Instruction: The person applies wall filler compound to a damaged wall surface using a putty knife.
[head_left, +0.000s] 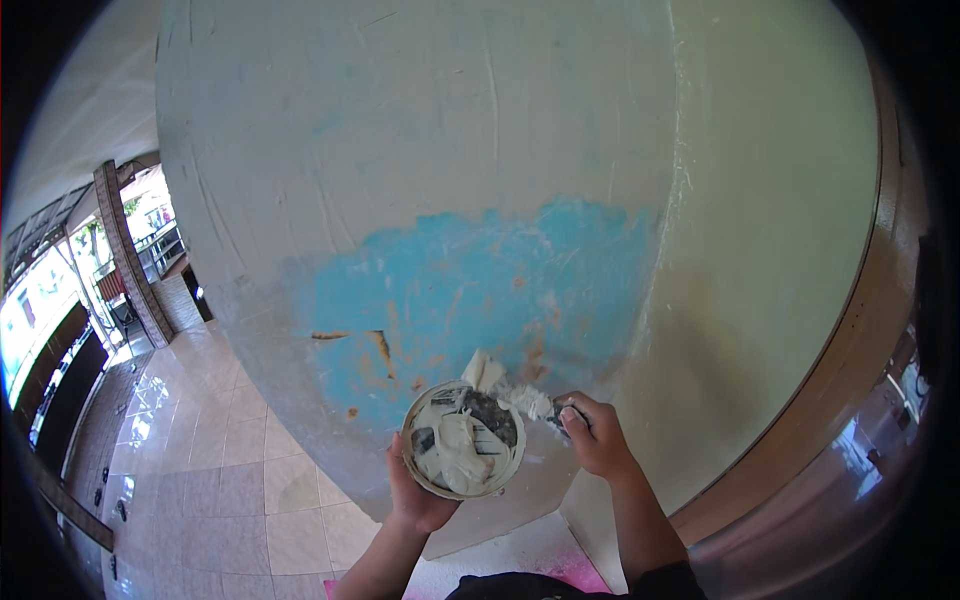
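My left hand is wrapped round the lower left side of a round tub, whose open top faces me. Thick off-white putty lies inside, with dark bare patches around it. In my right hand is the dark handle of a putty knife. Its blade is thickly smeared with putty, and a lump of it hangs at the tub's far rim. Behind them stands a wall skimmed grey-white, with a bare light-blue patch showing brown spots and peeled flakes.
At the right, a pale green wall meets this one in a corner, edged by a brown wooden frame. A white and pink surface lies below me. Tiled floor and a pillar are to the left.
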